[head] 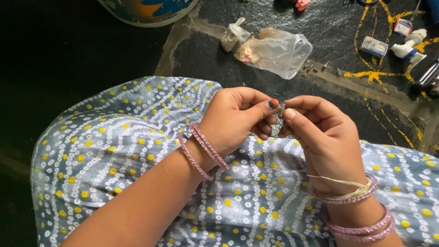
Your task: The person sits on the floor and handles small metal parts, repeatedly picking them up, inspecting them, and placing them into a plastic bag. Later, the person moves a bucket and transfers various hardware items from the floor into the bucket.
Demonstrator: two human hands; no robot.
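My left hand (238,118) and my right hand (320,137) meet above my lap, fingertips pinched together on a small silvery metal piece (281,110) that looks like a short spring or coil. Most of the piece is hidden by the fingers. Both thumbs press on it from the near side. Pink bangles circle my left wrist (203,148) and my right wrist (354,196), and a pale thread is tied around the right one. My lap is covered by grey cloth with white and yellow dots (137,137).
On the dark floor beyond my knees lies a crumpled clear plastic bag (274,50) with small pinkish parts inside. At the far right are a small box (374,45), a white plastic fitting (409,45) and metal tools. A round painted container (146,9) stands at the top.
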